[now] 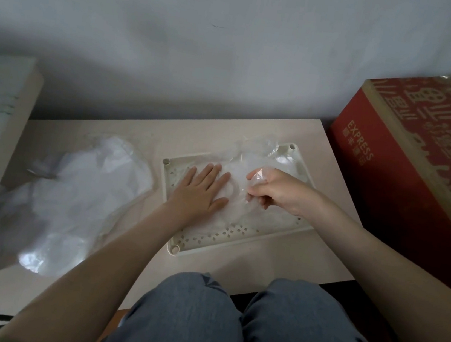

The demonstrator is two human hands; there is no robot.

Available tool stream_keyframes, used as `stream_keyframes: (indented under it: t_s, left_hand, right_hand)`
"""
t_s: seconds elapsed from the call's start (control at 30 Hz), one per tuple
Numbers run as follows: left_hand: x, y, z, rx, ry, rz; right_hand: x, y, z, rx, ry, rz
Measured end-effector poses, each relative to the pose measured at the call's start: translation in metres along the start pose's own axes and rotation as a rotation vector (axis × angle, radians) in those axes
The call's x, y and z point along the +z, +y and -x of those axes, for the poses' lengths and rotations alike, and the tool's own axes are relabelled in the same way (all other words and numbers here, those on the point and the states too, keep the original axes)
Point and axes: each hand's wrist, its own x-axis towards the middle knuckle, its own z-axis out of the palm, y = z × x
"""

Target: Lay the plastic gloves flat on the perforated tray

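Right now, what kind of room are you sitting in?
Probably a plain room at home, not a factory. A low pale table stands by a bare wall, a red delivery box sits on the right, and a heap of plastic gloves lies beside the tray.

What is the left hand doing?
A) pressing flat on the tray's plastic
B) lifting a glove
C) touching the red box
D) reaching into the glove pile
A: the left hand lies with straight fingers on the glove on the perforated tray; the right hand pinches it.
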Motion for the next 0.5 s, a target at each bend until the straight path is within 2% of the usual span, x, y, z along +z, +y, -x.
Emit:
stream_keyframes:
  t_s: [0.27, 0.5]
  left_hand:
    - [0.000, 0.000, -0.003, -0.021, -0.034, -0.031]
    - [-0.004, 0.001, -0.001, -0.019, -0.040, -0.038]
  right_hand:
    - [-0.010, 0.005, 0.004, -0.023, -0.012, 0.063]
    - [-0.031, 0.004, 0.012, 0.109, -0.049, 0.263]
